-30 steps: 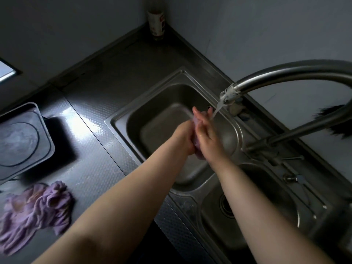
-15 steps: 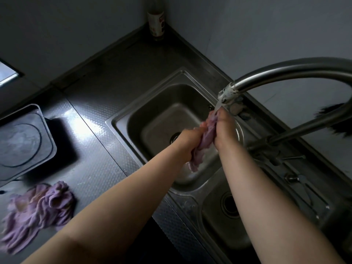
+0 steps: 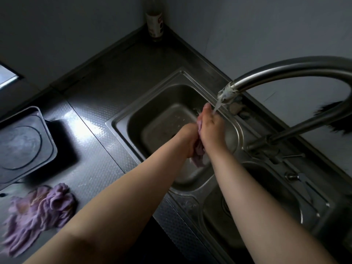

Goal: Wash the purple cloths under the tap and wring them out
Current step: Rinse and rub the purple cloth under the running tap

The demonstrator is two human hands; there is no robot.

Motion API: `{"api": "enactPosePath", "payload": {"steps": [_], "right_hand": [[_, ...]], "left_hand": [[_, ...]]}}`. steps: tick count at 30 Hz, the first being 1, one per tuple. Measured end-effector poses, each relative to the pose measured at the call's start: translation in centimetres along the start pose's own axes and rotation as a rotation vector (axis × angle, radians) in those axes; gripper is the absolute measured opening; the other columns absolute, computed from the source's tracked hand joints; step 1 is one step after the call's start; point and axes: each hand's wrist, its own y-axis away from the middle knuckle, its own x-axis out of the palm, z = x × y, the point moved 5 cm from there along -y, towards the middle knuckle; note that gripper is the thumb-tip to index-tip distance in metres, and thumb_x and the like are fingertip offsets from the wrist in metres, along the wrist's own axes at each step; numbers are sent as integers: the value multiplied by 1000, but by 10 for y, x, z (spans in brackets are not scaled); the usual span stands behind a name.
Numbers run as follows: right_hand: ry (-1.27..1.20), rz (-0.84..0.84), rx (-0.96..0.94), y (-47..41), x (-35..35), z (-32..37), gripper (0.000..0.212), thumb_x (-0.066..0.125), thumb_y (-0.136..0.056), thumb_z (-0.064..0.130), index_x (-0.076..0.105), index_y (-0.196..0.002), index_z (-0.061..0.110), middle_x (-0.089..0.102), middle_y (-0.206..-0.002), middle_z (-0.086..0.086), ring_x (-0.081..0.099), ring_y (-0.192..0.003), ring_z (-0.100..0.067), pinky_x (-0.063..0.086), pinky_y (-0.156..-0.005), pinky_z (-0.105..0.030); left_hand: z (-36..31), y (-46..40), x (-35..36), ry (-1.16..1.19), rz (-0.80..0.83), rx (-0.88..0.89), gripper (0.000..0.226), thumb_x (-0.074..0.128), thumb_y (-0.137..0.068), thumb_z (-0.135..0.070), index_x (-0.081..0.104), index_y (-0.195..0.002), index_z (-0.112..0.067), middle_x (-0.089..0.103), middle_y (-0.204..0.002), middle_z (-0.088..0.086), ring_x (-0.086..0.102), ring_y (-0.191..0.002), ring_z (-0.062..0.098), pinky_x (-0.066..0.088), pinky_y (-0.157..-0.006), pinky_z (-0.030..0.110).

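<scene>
Both my hands are over the left basin of the steel sink (image 3: 122, 128), just under the tap spout (image 3: 229, 93), from which water runs. A wet purple cloth (image 3: 199, 156) is squeezed between them, its end hanging below my palms. My left hand (image 3: 187, 139) grips the cloth with curled fingers. My right hand (image 3: 210, 126) presses against it with straight fingers pointing up toward the water stream. A second purple cloth (image 3: 38, 212) lies crumpled on the counter at the lower left.
A second sink basin (image 3: 266, 212) with a drain lies at the lower right, behind the tap base (image 3: 266, 147). A dark square tray (image 3: 22, 147) sits on the counter at left. A bottle (image 3: 155, 23) stands in the back corner. A dark brush (image 3: 335, 121) shows at the right edge.
My hands have rubbed the cloth: the right hand went from gripping it near the spout to pressing flat against it, and the cloth is bunched lower between my palms.
</scene>
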Motion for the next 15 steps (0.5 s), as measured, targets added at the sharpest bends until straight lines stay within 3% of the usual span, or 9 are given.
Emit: {"api": "enactPosePath", "payload": {"steps": [1,2,4,6,7,9,11,13,15], "right_hand": [[-48,-16,30,-5,-1,-3,53,35,-101,41,44,-54,17,42,-42,6,43,-39,-8,42,-49,-21],[-130,-37,64,-10,-3,-5,54,36,-100,40,41,-52,17,37,-39,8,36,-36,-8,34,-43,-20],[-234,-85,111,-20,-14,-8,50,40,-99,36,45,-55,14,39,-39,6,36,-34,-8,31,-42,-20],[-52,-67,120,-31,-30,-17,38,40,-98,30,59,-72,9,51,-52,1,47,-39,-3,39,-50,-19],[75,-40,120,-36,-40,-25,32,39,-99,29,64,-89,12,58,-64,2,54,-50,1,44,-59,-21],[344,59,96,-42,-57,-43,33,41,-97,30,55,-127,27,64,-106,4,63,-92,-8,49,-83,-33],[561,159,-42,-37,-60,-44,45,46,-96,29,41,-141,30,45,-144,0,45,-130,-19,39,-106,-38],[473,289,-127,-17,-48,-29,55,46,-96,40,31,-147,26,33,-152,5,35,-134,-6,32,-107,-19],[221,449,-77,8,-28,-15,82,44,-83,62,14,-151,26,37,-140,20,43,-114,17,36,-86,1]], "left_hand": [[2,1,0,-6,3,16,47,45,-98,-41,69,-95,0,65,-96,33,64,-89,43,40,-104,57],[4,1,-1,-35,23,31,38,47,-98,-33,68,-103,-2,66,-104,29,64,-97,39,37,-108,54],[5,-1,-6,-104,50,59,23,54,-96,-27,66,-84,-11,68,-82,12,64,-76,22,51,-91,38],[1,0,-17,-44,112,51,22,60,-92,-25,64,-78,-10,67,-69,8,63,-63,17,53,-69,27],[-3,-2,-26,17,121,45,22,60,-92,-26,66,-81,-7,69,-69,8,65,-62,17,54,-68,26],[-13,1,-45,155,133,31,29,60,-92,-32,68,-94,-4,71,-81,11,67,-76,21,52,-83,32],[-18,-1,-56,260,168,25,36,53,-95,-36,67,-94,-4,69,-86,13,65,-81,23,47,-90,35],[-17,-4,-55,276,182,-3,39,46,-98,-37,65,-87,-5,69,-80,12,65,-74,22,48,-83,34],[-16,-2,-45,270,227,-34,39,44,-98,-37,64,-88,-6,69,-80,12,64,-76,23,47,-83,34]]}}
